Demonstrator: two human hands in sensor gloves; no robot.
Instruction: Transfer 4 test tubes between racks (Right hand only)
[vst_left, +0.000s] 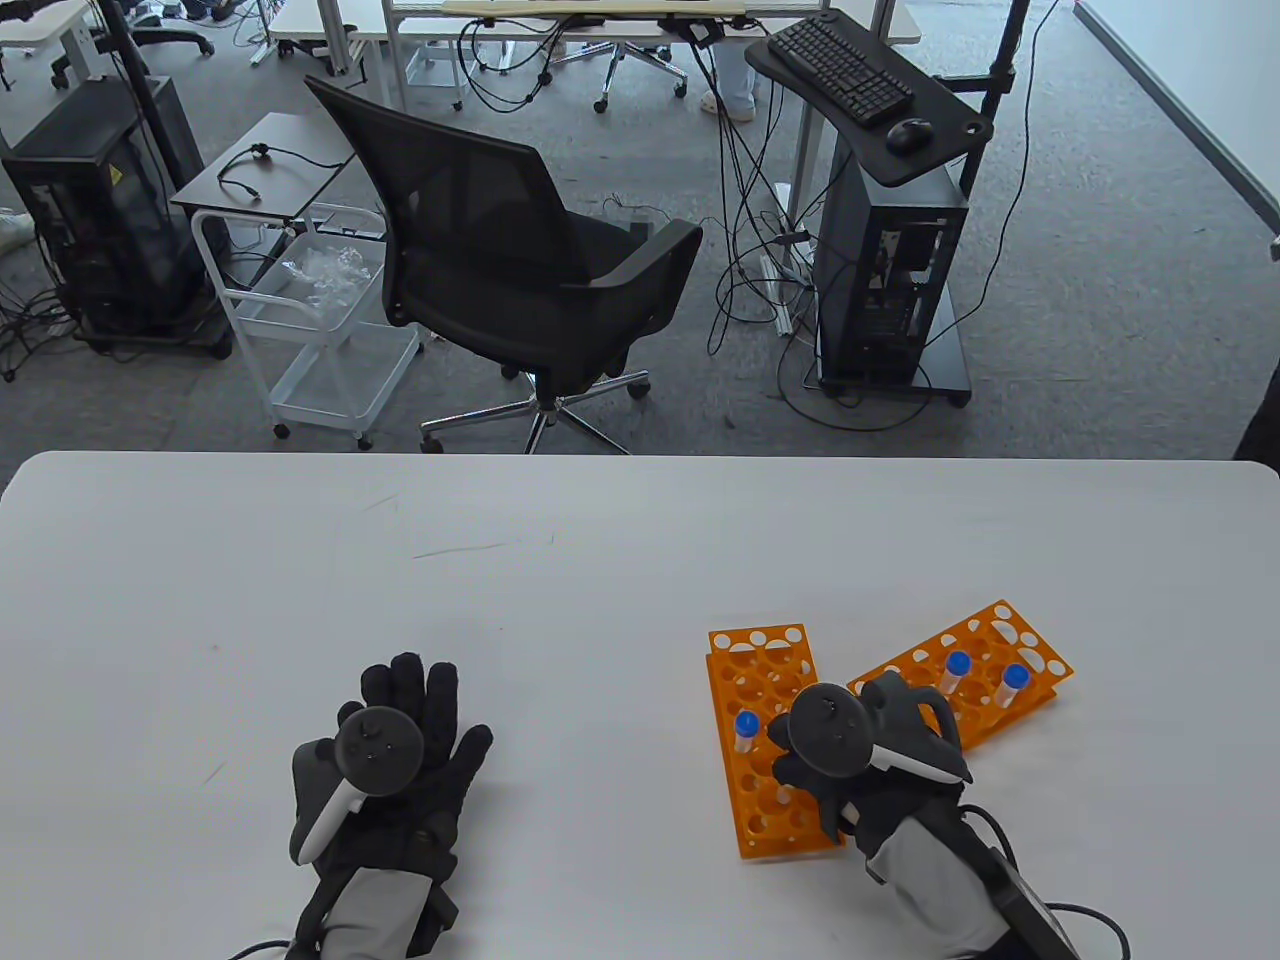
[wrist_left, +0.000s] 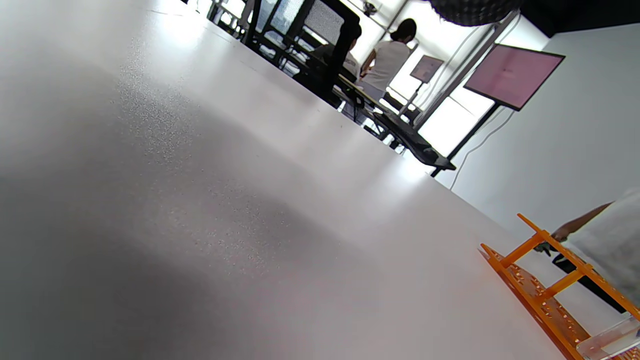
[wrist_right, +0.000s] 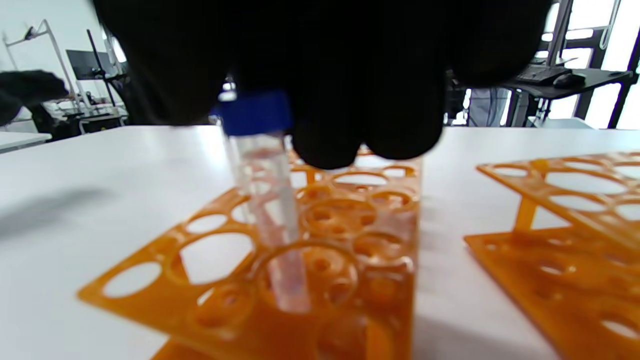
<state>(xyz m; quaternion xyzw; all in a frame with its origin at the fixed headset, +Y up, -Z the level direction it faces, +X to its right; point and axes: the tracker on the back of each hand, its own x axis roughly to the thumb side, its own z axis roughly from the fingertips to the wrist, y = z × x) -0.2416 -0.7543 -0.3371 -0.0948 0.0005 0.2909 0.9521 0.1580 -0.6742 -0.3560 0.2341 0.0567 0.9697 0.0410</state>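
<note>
Tabletop, items:
- Near rack, orange: one blue-capped tube standing in a hole.
- Far rack, angled, just beside it: two capped tubes upright.
- My right hand: above the near rack; whether its grip is clamped on a tube, I cannot tell.
- My left hand: flat, fingers apart, parked aside since only the right works.

High table view over low, close wrist views, all sharing the orange rack.
</note>
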